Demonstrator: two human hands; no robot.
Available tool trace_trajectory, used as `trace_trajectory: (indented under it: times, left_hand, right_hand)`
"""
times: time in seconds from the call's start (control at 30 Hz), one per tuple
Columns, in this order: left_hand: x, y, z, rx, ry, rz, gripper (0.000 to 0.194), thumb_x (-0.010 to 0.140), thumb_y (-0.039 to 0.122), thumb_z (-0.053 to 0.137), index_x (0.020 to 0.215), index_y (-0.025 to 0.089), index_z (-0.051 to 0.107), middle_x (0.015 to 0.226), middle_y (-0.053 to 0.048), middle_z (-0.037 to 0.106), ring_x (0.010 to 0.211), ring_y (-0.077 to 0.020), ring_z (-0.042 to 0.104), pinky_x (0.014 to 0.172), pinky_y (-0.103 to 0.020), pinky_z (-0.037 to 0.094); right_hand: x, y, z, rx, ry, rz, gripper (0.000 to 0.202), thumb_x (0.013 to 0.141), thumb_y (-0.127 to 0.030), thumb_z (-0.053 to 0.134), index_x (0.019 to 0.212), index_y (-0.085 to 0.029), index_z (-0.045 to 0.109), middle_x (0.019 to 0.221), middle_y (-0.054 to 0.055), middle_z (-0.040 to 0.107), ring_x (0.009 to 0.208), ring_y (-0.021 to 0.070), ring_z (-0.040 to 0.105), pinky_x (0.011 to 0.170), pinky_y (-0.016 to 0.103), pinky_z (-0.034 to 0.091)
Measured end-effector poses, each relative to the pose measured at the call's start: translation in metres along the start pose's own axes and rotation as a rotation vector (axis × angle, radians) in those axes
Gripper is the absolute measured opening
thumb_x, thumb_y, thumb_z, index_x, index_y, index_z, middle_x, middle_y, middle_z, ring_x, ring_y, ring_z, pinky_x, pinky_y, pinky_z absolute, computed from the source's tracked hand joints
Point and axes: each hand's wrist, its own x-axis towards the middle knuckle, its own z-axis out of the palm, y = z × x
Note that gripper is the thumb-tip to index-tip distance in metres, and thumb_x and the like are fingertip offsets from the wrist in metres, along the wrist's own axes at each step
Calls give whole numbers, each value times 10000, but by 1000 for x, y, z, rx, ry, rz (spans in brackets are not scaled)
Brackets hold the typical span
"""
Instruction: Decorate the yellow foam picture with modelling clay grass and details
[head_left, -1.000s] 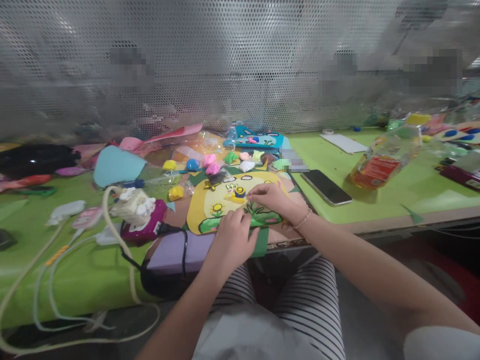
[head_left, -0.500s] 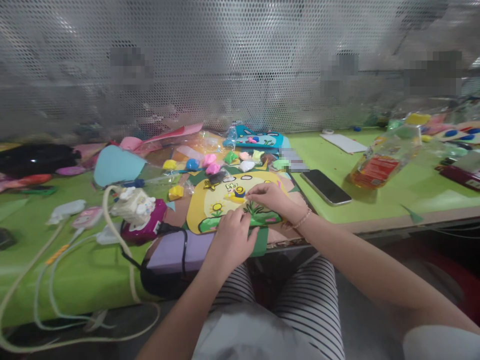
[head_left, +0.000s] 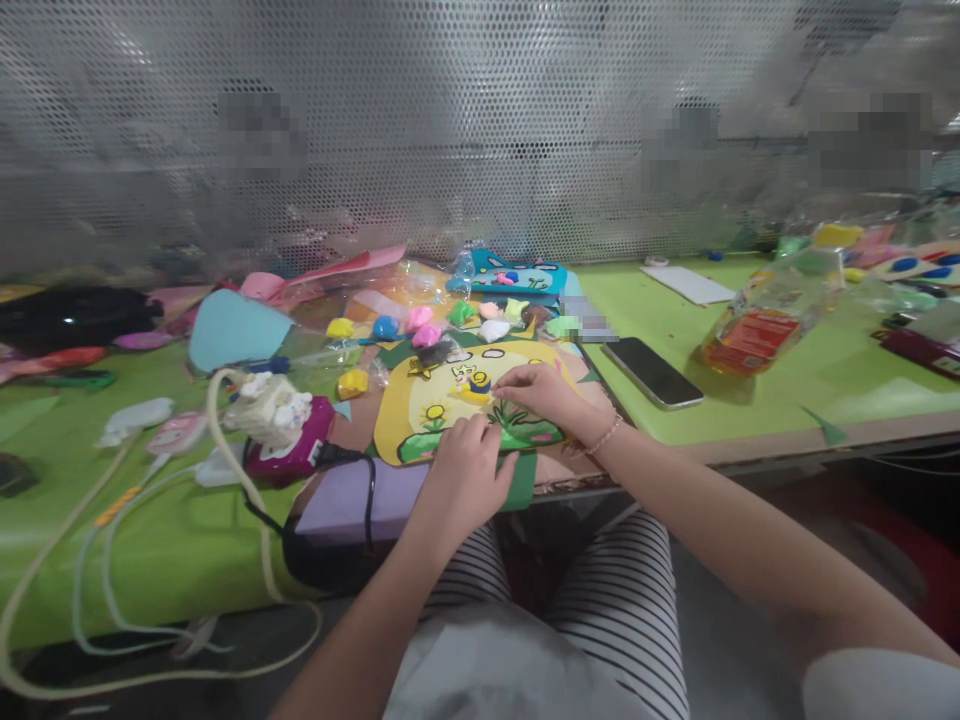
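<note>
A yellow picture board (head_left: 390,420) lies in front of me, with green grass, a flower and dark plant outlines along its lower part. In its middle sits a small snail figure (head_left: 474,388) with a yellow body and a blue and yellow shell. My right hand (head_left: 541,394) reaches in from the right, thumb and forefinger pinched at the shell's right edge; whatever lies between the fingertips is too small to make out. My left hand (head_left: 466,470) rests on the board's lower edge, fingers stretched out and thumb apart, holding nothing.
Wrapped lumps of coloured clay (head_left: 420,325) lie behind the board. A phone (head_left: 654,372) and a tilted bottle of amber liquid (head_left: 757,325) are to the right. Left are a purple power adapter (head_left: 289,455), cables (head_left: 109,545) and a blue sheet (head_left: 236,330). A perforated metal screen (head_left: 480,120) stands behind.
Both hands keep nearly the same places, the right still pinched beside the snail and the left on the board's edge. The view has shifted only slightly.
</note>
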Motion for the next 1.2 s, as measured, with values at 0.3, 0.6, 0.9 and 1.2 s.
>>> trace_trajectory:
  times: [0.3,0.6,0.9,1.2]
  left_hand:
    - [1,-1,1,-11,-4,-3,337,900,309,493,1170,114,545,989,-111,555,961,-270,518,845,-399,452]
    - [2,-3,2,23,-29,7,416,902,331,477,1269,136,501,990,-106,542,948,-266,522,833,-399,449]
    - [4,-3,0,60,-55,29,474,920,342,436,1346,133,444,988,-106,536,937,-277,514,825,-419,437]
    - [4,-1,-1,78,-69,23,435,923,339,438,1304,133,480,998,-112,536,932,-277,526,812,-408,438]
  right_hand:
    - [0,-1,1,-14,-9,-14,121,684,-266,701,724,-154,723,775,60,739,733,171,663,668,273,519]
    - [1,3,1,7,-15,-13,127,697,-266,688,736,-152,726,794,66,740,743,176,664,674,285,522]
    - [0,-1,1,-2,-14,-18,108,690,-266,690,710,-164,719,768,49,735,721,167,653,649,269,505]
    - [4,6,2,-2,-35,-44,137,710,-277,686,740,-148,719,764,57,726,704,159,639,661,271,501]
